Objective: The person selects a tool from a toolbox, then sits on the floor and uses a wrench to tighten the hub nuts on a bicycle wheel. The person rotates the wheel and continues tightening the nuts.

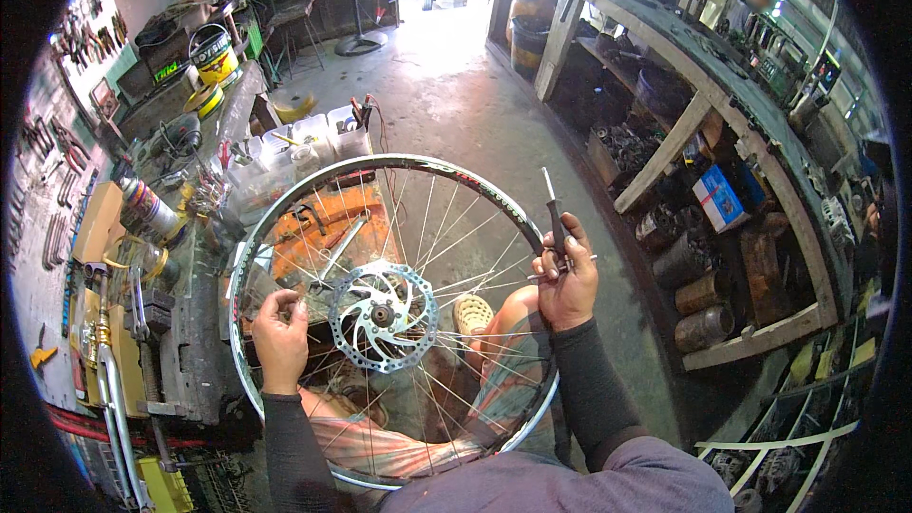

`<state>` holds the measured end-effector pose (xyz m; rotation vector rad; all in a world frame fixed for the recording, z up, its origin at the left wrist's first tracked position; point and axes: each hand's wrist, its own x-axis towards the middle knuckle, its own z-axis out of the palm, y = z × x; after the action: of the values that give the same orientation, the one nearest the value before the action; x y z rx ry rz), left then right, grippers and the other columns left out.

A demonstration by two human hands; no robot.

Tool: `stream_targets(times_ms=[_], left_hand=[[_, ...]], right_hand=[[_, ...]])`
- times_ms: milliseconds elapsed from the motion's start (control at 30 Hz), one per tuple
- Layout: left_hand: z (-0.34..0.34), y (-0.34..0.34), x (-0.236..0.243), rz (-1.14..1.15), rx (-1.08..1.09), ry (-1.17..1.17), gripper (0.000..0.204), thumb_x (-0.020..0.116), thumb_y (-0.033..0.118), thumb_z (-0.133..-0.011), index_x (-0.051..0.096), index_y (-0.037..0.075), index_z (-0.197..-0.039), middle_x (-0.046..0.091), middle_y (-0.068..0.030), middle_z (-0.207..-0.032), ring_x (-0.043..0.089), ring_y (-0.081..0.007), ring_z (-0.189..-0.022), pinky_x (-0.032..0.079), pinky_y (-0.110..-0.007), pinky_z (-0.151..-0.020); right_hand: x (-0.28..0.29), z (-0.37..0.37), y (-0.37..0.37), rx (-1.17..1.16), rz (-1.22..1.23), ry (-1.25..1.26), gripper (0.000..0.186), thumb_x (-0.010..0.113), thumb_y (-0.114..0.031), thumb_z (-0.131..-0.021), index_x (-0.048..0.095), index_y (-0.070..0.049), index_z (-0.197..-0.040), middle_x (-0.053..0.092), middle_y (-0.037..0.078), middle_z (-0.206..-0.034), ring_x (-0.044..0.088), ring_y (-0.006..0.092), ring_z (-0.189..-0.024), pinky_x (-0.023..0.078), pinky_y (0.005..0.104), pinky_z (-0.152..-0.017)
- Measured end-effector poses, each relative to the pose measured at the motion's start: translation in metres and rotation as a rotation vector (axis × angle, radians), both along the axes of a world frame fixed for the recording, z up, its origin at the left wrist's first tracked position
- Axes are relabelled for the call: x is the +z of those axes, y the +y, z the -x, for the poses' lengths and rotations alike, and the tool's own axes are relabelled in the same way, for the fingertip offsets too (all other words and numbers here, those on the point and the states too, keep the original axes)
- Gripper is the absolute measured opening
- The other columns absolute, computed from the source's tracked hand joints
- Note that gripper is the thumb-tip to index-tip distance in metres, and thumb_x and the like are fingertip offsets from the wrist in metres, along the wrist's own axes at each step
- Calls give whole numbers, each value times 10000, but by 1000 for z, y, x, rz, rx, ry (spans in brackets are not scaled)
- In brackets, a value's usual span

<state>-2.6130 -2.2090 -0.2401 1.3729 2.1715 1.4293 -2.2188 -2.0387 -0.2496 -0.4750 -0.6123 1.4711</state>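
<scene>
Left hand (280,337) gripping the bicycle wheel (389,313) by its spokes; right hand (565,275) clasping rim and screwdriver (554,218).

bicycle wheel (285,218): one, centre
brake disc (384,315): one
screwdriver (554,218): one, three o'clock
hands: two
clear plastic tubs (313,138): several, eleven o'clock

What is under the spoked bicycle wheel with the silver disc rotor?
Through the spoked bicycle wheel show the person's lap in striped shorts, a sandalled foot and concrete floor; the rotor hides the rest.

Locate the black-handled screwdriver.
The black-handled screwdriver is in the right hand, right of centre in the head view, held upright against the spoked bicycle wheel's black rim.
</scene>
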Motion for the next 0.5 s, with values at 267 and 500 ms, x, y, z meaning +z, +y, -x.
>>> stream_targets(times_ms=[267,500], left_hand=[[2,-1,-6,-22,-14,-64,159,733,39,-963,715,-32,-1104,752,-97,-979,701,-176,-918,552,-336,-876],[5,-1,-6,-19,-1,-39,182,740,77,-950,735,-27,-1099,780,-128,-1021,734,-209,-965,561,-351,-908]], right_hand=[[2,0,-3,-21,31,-14,381,561,-141,-1068,589,-59,-1439,691,103,-981,508,91,-591,519,312,-626],[0,0,-1,-21,26,-7,396,555,-156,-1067,583,-68,-1452,690,103,-993,512,98,-589,518,312,-620]])
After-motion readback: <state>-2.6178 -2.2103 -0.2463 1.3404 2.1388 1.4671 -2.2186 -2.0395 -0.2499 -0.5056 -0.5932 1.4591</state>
